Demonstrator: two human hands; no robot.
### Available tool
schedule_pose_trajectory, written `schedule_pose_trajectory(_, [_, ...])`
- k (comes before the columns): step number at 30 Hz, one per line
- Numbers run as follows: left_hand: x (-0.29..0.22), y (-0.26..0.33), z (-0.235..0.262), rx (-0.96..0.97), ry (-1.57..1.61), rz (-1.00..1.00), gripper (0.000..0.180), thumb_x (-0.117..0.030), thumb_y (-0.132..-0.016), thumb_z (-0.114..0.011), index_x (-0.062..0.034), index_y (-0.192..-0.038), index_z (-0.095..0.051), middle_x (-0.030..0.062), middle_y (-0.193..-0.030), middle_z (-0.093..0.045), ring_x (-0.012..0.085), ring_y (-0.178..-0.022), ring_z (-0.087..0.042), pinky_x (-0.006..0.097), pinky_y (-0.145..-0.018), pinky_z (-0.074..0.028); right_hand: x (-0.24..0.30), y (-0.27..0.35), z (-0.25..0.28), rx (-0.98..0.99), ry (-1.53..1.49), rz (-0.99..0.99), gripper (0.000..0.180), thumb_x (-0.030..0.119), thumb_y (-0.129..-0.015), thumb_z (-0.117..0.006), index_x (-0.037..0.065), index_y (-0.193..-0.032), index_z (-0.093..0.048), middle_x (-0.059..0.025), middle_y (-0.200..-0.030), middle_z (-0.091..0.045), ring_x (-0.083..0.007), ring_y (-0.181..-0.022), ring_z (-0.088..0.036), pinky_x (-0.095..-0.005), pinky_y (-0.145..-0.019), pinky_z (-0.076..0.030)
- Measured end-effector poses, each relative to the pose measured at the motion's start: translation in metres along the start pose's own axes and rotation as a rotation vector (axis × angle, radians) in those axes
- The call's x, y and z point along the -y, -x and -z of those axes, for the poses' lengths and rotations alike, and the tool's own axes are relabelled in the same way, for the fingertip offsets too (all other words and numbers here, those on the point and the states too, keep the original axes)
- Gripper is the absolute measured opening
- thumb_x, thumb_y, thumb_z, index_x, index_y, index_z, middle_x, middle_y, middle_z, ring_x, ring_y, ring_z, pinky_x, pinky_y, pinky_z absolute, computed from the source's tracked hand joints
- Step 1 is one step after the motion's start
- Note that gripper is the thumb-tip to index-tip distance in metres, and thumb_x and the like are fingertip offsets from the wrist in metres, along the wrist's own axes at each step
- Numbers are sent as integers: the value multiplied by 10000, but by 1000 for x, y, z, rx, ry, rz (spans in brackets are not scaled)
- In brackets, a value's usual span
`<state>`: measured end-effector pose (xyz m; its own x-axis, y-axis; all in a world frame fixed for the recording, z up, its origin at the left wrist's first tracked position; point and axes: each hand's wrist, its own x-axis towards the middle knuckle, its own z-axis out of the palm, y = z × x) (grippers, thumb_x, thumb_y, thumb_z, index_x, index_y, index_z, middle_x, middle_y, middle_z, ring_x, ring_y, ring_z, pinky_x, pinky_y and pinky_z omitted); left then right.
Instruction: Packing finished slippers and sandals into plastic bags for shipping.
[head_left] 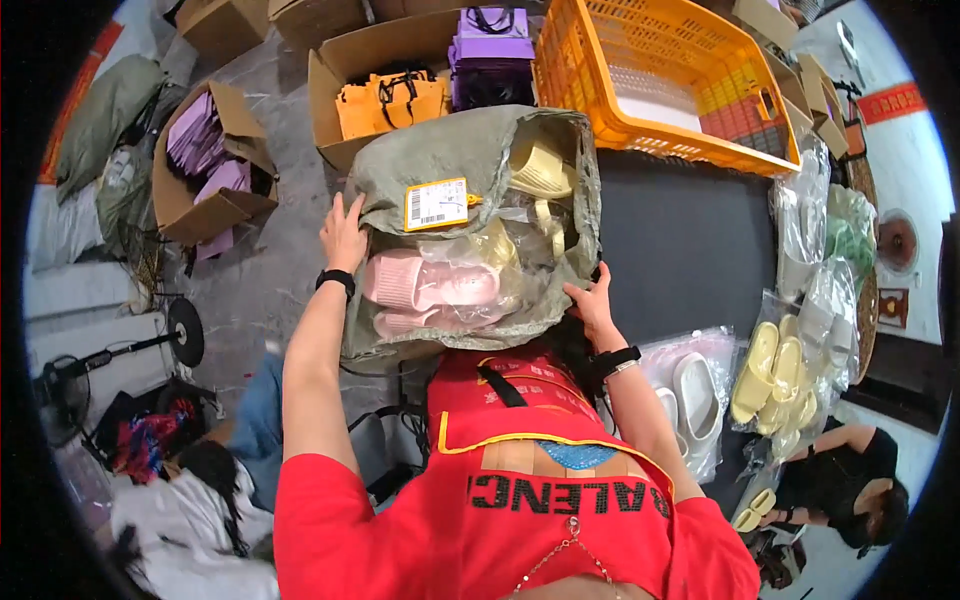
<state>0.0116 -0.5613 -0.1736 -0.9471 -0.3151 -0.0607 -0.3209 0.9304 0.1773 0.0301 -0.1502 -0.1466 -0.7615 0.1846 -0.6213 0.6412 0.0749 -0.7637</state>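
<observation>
A grey-green woven sack lies in front of me with its mouth spread wide. Inside are pink slippers and pale yellow slippers, in clear plastic. A yellow-edged white label is tied to the sack's upper flap. My left hand grips the sack's left side, fingers apart along its edge. On the opposite side, my right hand holds the lower right edge, thumb toward the opening. The slippers' lower layers are hidden inside the sack.
Beyond the sack stand an orange crate and a carton with orange and purple bags. Bagged white slippers and yellow slippers line the black tabletop's right side. A person in black holds yellow slippers at right.
</observation>
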Motion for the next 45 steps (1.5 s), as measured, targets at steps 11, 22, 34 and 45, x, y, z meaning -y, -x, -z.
schedule_pose_trajectory(11, [-19, -112, 80, 10, 1307, 508, 380, -176, -801, -427, 112, -1037, -504, 171, -919, -578, 236, -822, -551, 347, -712, -435, -24, -9, 65, -234, -537, 261, 377, -58, -792, -515, 35, -1155, -475, -56, -889, -577, -128, -799, -552, -257, -707, -455])
schedule_pose_trajectory(22, [-156, 12, 74, 158, 475, -978, 416, -163, -779, -602, -21, -1158, -505, 150, -1102, -564, 307, -1021, -529, 363, -885, -409, -7, 119, 1, 9, 1006, 971, 362, 362, -724, -647, 167, -1026, -613, -28, -1066, -586, -257, -1188, -404, -622, -983, -127])
schedule_pose_trajectory(34, [-177, 98, 53, 386, 294, -1250, 805, -271, -624, -740, -70, -1306, -362, 192, -1224, -459, 357, -1137, -426, 449, -928, -344, -79, 146, 54, 14, 910, 885, 134, 117, -632, -592, 128, -765, -576, -23, -818, -556, -202, -943, -521, -405, -825, -368])
schedule_pose_trajectory(45, [-136, 36, -65, 663, -76, -642, 439, -304, -756, -614, -123, -1148, -532, 182, -1099, -556, 353, -999, -531, 446, -819, -403, -85, 161, 99, -75, 727, 853, 112, 217, -759, -573, 127, -811, -612, -37, -834, -600, -227, -885, -562, -373, -763, -419])
